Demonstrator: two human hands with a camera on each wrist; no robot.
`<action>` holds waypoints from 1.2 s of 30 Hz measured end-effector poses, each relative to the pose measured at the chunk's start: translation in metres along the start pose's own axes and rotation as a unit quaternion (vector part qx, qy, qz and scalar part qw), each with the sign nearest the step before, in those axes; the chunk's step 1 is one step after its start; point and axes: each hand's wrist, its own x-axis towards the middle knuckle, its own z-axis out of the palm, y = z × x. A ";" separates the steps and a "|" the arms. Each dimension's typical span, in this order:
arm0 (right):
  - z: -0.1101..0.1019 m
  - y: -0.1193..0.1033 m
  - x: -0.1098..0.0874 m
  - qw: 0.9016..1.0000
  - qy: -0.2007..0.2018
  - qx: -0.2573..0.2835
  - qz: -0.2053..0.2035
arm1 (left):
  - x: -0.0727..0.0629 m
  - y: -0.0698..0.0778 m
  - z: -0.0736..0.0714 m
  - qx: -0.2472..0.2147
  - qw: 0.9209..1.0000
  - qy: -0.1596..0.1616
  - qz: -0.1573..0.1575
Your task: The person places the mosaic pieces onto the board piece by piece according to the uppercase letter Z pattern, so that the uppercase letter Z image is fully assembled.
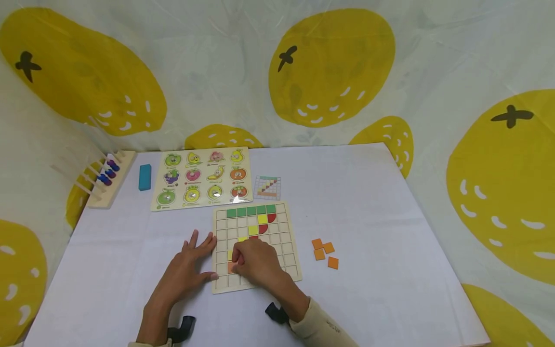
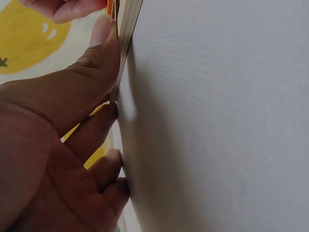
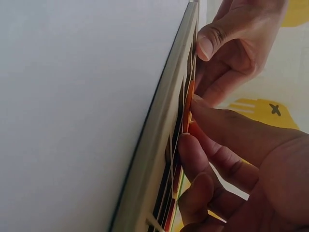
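A wooden grid board [image 1: 291,258] lies on the table. Green square tiles [image 1: 251,211] line its top, with a diagonal of yellow squares [image 1: 262,219] and red rounded pieces [image 1: 271,218] below. My left hand [image 1: 184,270] is spread, thumb and fingertips touching the board's left edge. With curled fingers my right hand [image 1: 257,262] reaches over the lower left of the grid. Its thumb and fingertips pinch an orange square tile [image 3: 189,113] at a cell there; the hand hides part of the grid. Several loose orange tiles [image 1: 319,254] lie to the right of the board.
A small pattern card [image 1: 267,188] lies behind the board. Left of it is a fruit puzzle board [image 1: 204,180], then a blue block [image 1: 145,177] and a wooden peg stand [image 1: 112,180] with beads. A fruit-print cloth [image 1: 208,72] hangs behind the white table [image 1: 381,202].
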 end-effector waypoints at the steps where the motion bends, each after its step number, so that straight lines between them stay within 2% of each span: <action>1: 0.000 0.001 -0.001 1.000 0.003 0.002 0.000 | 0.000 0.000 0.000 0.000 1.000 0.000 -0.001; 7: -0.006 0.013 -0.006 0.998 0.051 0.021 0.009 | -0.001 0.001 -0.001 0.000 1.000 0.004 0.001; 16: -0.027 0.039 -0.018 0.991 0.111 0.050 0.058 | -0.001 0.001 0.001 -0.008 1.000 0.009 0.006; 24: -0.050 0.069 -0.032 0.981 0.143 0.058 0.115 | 0.000 0.000 0.002 -0.005 1.000 0.011 0.010; 30: -0.069 0.092 -0.045 0.972 0.171 0.044 0.155 | -0.001 0.001 0.001 -0.006 1.000 0.011 0.008; 36: -0.081 0.114 -0.055 0.967 0.168 0.021 0.189 | -0.001 0.001 0.000 -0.007 1.000 0.006 0.004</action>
